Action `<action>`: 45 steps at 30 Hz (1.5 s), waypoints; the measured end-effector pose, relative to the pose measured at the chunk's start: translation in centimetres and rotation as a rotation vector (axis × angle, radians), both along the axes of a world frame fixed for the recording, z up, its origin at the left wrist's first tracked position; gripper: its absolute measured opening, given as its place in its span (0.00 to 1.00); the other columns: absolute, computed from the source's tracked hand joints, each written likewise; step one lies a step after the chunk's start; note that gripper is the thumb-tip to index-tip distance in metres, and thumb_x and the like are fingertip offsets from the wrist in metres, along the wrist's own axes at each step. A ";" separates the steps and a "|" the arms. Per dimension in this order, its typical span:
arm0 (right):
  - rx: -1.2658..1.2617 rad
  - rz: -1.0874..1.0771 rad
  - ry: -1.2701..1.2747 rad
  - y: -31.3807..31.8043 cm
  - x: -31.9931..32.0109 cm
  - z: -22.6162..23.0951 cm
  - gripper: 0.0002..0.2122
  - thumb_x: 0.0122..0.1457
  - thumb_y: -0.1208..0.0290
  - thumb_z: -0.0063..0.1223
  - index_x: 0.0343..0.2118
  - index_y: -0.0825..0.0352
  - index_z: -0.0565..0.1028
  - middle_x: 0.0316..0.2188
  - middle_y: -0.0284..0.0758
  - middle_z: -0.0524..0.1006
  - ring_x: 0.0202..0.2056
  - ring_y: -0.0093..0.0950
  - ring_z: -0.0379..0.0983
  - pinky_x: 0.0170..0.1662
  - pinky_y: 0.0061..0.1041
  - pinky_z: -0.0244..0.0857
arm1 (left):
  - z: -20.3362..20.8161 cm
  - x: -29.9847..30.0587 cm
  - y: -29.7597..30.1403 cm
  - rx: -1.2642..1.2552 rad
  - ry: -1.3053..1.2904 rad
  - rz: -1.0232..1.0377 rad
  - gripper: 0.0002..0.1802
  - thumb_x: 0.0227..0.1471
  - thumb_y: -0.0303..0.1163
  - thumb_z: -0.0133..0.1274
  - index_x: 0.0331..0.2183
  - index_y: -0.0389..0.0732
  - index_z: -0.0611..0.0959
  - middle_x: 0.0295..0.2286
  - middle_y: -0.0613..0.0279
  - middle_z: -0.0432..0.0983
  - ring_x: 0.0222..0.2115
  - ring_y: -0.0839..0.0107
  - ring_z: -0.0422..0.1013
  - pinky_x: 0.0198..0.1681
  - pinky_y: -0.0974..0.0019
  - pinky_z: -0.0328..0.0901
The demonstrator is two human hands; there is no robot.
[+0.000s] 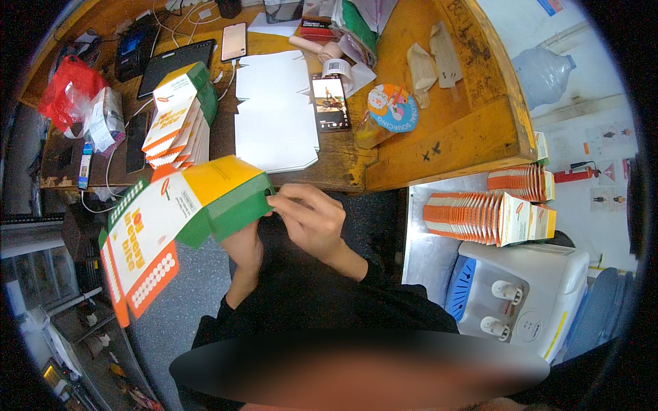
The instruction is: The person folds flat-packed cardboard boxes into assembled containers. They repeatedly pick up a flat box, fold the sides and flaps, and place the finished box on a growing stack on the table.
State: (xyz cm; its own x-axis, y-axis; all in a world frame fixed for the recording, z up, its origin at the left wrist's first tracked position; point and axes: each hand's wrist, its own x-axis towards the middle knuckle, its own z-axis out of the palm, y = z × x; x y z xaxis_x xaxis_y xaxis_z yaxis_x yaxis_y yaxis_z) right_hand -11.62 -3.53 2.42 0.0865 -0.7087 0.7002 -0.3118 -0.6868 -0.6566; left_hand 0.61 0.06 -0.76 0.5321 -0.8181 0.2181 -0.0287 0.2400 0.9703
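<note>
Box (185,212): half-folded carton, held above the lap, before the desk (439,137).
Left hand (245,245): grips it underneath.
Right hand (310,218): pinches the green flap.
Tip: crease squarely along the score.

A worn orange-brown wooden surface (473,130) fills the twelve o'clock half, its scuffed corner jutting toward three o'clock. Grey speckled floor (181,294) lies at seven o'clock. A white water dispenser (528,288) stands at four o'clock, against a pale wall (589,89) at two o'clock.
</note>
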 end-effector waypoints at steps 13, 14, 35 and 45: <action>-0.073 0.282 0.017 -1.4 0.4 0.6 0.14 0.46 0.84 0.57 0.37 0.66 0.82 0.35 0.37 0.82 0.34 0.31 0.80 0.37 0.28 0.75 | 0.1 0.6 0.2 -0.164 0.132 0.231 0.14 0.49 0.17 0.60 0.40 0.31 0.78 0.37 0.56 0.78 0.36 0.68 0.75 0.43 0.67 0.69; -0.087 0.287 -0.004 -1.8 0.3 0.0 0.14 0.46 0.83 0.57 0.37 0.65 0.82 0.36 0.36 0.82 0.34 0.31 0.80 0.37 0.29 0.74 | 0.5 1.0 0.3 -0.120 0.064 0.283 0.15 0.49 0.16 0.61 0.41 0.31 0.78 0.38 0.55 0.79 0.37 0.68 0.75 0.45 0.67 0.69; 0.141 0.202 0.100 -2.2 2.6 2.2 0.24 0.50 0.68 0.65 0.51 0.70 0.76 0.51 0.47 0.75 0.47 0.38 0.77 0.47 0.31 0.73 | 1.1 2.2 -0.4 0.028 -0.662 -0.126 0.30 0.46 0.25 0.63 0.51 0.30 0.71 0.50 0.45 0.72 0.47 0.57 0.74 0.47 0.58 0.70; -0.167 0.152 0.451 -1.8 1.6 0.0 0.23 0.48 0.71 0.61 0.50 0.67 0.76 0.52 0.42 0.75 0.50 0.33 0.76 0.46 0.28 0.74 | 4.2 3.5 0.4 0.127 0.442 -0.158 0.30 0.58 0.35 0.49 0.59 0.35 0.62 0.54 0.51 0.64 0.52 0.63 0.66 0.47 0.64 0.69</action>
State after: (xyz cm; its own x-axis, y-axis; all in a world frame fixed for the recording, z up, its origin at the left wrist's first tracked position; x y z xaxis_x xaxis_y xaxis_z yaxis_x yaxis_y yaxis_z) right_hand -9.97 -5.36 2.47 0.4997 -0.5465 0.6721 -0.4276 -0.8304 -0.3573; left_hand 4.13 0.46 3.41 0.4185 -0.9018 -0.1078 0.4200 0.0869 0.9034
